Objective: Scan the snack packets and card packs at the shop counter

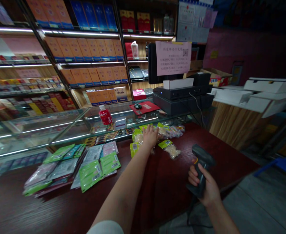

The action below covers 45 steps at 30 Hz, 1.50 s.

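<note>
My right hand [209,188] is wrapped around the handle of a black barcode scanner [202,158], held above the right part of the dark red tabletop [167,182]. My left hand [149,137] reaches forward with its fingers stretched over a group of small clear packets with yellow-green labels [137,138]; its fingertips touch or nearly touch them. One similar packet [171,150] with pale contents lies apart, just right of that hand. To the left, flat green packets [91,174] and a stack of mixed pouches [61,167] rest on the table.
A glass display counter [67,122] borders the table's far side, with a red bottle [105,115] on top. A mouse [137,106] sits on a red mat. Behind stand a monitor with a pink notice [173,58], a cash drawer [182,102] and shelves of boxes [84,48].
</note>
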Tool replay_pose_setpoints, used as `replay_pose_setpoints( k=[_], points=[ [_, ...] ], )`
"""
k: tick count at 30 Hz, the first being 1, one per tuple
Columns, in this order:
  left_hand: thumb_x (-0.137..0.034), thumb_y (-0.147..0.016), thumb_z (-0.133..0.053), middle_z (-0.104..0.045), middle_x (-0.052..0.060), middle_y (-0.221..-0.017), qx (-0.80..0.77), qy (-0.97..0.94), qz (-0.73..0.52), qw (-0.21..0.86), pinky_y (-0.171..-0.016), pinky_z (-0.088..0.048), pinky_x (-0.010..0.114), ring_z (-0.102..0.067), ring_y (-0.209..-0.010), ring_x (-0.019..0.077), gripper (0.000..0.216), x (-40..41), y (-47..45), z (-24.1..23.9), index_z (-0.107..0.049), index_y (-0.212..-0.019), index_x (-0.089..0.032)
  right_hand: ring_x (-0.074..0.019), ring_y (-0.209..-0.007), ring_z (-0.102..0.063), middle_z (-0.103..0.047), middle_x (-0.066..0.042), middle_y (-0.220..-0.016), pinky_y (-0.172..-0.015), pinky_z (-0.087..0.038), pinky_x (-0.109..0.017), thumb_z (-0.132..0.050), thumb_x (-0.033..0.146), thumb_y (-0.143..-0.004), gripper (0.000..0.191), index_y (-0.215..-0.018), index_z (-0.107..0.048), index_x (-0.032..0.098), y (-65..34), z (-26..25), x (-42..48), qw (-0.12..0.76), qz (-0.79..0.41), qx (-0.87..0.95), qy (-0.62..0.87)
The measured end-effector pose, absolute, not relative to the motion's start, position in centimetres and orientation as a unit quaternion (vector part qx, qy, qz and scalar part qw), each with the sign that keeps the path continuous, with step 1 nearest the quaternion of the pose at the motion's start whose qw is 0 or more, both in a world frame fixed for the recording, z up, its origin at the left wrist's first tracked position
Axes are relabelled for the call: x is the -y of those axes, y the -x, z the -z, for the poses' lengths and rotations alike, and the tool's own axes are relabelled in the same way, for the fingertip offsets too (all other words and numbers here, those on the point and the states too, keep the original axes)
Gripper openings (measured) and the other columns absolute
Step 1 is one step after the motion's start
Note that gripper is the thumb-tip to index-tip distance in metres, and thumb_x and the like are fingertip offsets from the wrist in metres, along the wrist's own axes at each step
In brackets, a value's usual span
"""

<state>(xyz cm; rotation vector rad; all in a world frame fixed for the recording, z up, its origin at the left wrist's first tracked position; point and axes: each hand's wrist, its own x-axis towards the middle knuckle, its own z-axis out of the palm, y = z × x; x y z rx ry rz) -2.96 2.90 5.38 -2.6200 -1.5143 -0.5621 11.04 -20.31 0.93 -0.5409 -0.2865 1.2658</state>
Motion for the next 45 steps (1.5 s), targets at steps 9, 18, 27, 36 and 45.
replay_pose_setpoints(
  k=[9, 18, 27, 36, 45],
  points=[
    [-0.035, -0.093, -0.041, -0.053, 0.01, -0.128, 0.492, 0.829, 0.263, 0.036, -0.107, -0.031, 0.04, -0.044, -0.124, 0.0241, 0.035, 0.6, 7.8, -6.0, -0.057, -0.122, -0.023, -0.0035, -0.042, -0.033, -0.041, 0.007, -0.058, -0.038, -0.03, -0.013, -0.074, 0.03, -0.074, 0.024, -0.09, -0.059, 0.02, -11.2, -0.8, 20.3, 0.754, -0.595, 0.127, 0.247],
    [-0.069, -0.072, -0.06, -0.059, 0.016, -0.108, 0.547, 0.826, 0.123, 0.052, -0.087, -0.043, 0.044, -0.051, -0.107, 0.0344, 0.059, 8.6, 10.1, -4.2, -0.065, -0.106, -0.021, -0.0041, -0.043, -0.034, -0.041, 0.007, -0.058, -0.038, -0.032, -0.014, -0.076, 0.027, -0.071, 0.025, -0.09, -0.061, 0.019, -11.2, -0.9, 20.6, 0.757, -0.593, 0.12, 0.245],
    [-0.012, -0.091, -0.04, -0.066, 0.017, -0.098, 0.498, 0.866, 0.051, 0.02, -0.085, -0.048, 0.042, -0.062, -0.098, 0.0285, 0.03, 8.8, 9.9, -7.4, -0.068, -0.103, -0.017, -0.0033, -0.043, -0.035, -0.041, 0.007, -0.059, -0.038, -0.032, -0.013, -0.075, 0.026, -0.073, 0.024, -0.09, -0.06, 0.019, -11.2, -0.8, 20.7, 0.758, -0.593, 0.121, 0.243],
    [-0.014, -0.089, -0.045, -0.053, 0.002, -0.14, 0.271, 0.939, 0.202, -0.062, -0.117, -0.02, 0.045, -0.031, -0.141, 0.0187, 0.041, 0.1, 6.7, -10.0, -0.062, -0.123, -0.031, -0.0034, -0.043, -0.034, -0.042, 0.007, -0.058, -0.038, -0.033, -0.012, -0.074, 0.026, -0.074, 0.022, -0.09, -0.061, 0.019, -11.1, -0.9, 20.4, 0.761, -0.59, 0.116, 0.243],
    [-0.035, -0.089, -0.05, -0.04, 0.007, -0.151, 0.356, 0.919, 0.164, 0.033, -0.116, -0.013, 0.055, -0.029, -0.142, 0.0289, 0.046, -2.7, 5.7, -6.7, -0.053, -0.134, -0.028, -0.0028, -0.042, -0.034, -0.041, 0.007, -0.058, -0.038, -0.031, -0.012, -0.075, 0.03, -0.074, 0.025, -0.092, -0.061, 0.02, -11.1, -0.7, 20.2, 0.76, -0.58, 0.134, 0.259]
  ],
)
